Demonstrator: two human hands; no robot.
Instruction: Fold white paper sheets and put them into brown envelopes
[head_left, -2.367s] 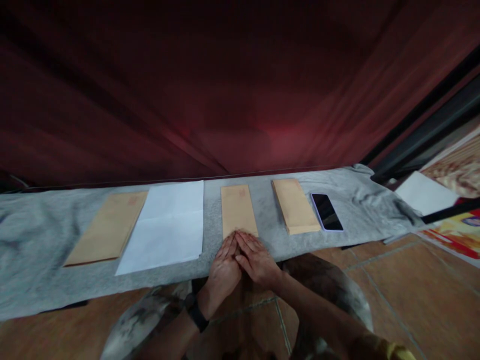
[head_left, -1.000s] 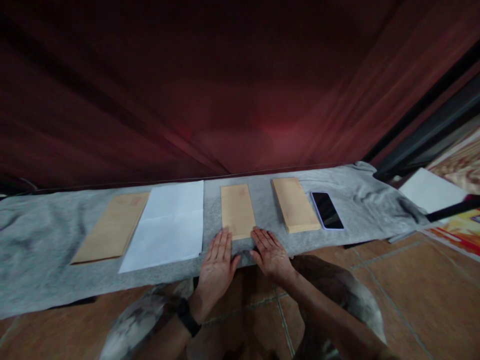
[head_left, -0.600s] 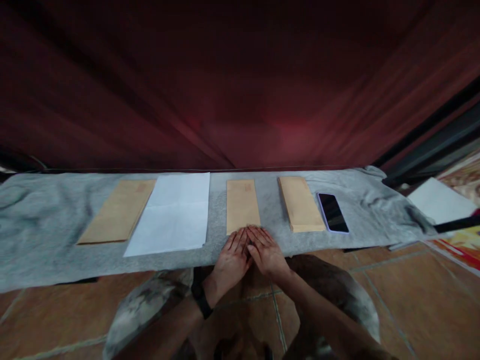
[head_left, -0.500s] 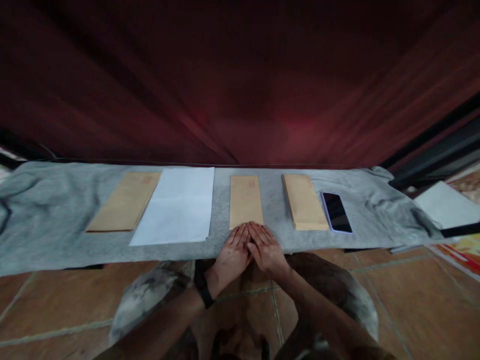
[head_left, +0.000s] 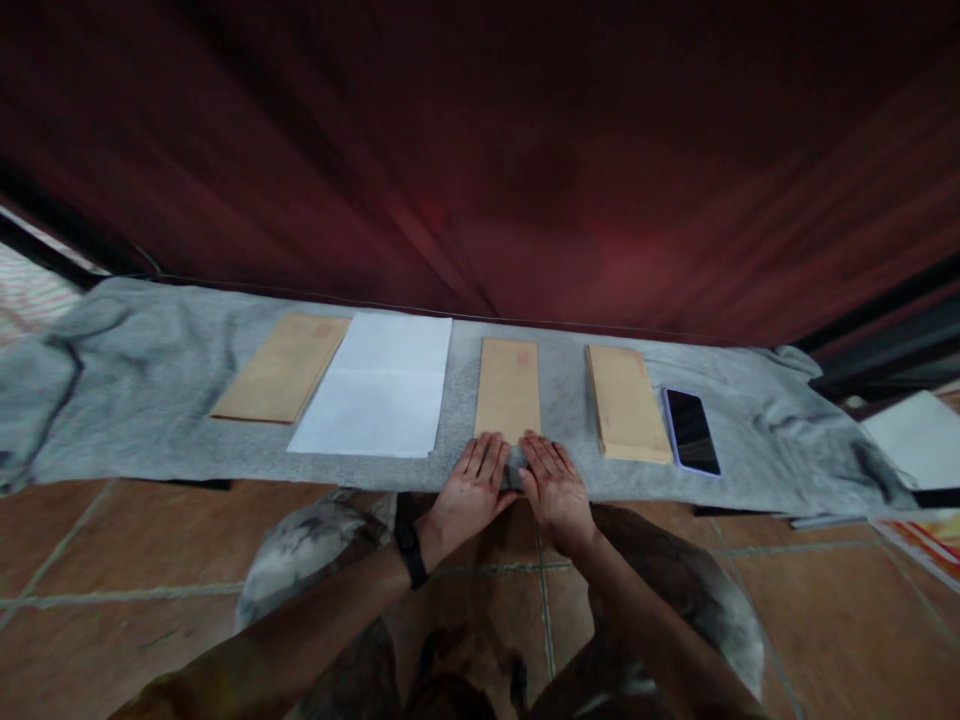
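Note:
Both my hands lie flat, fingers stretched out, on the grey cloth at its near edge. My left hand and my right hand sit side by side with a small gap, fingertips at the near end of a narrow brown envelope. Neither hand holds anything. A dark watch band circles my left wrist.
Along the cloth lie a wide brown envelope, a white sheet of paper, a stack of brown envelopes and a dark phone. A dark red curtain hangs behind. A tiled floor and my knees are below; white paper lies far right.
My hands, pressed together half a second ago, have drawn slightly apart below the narrow envelope. The view has swung left, so everything sits further right in the frame.

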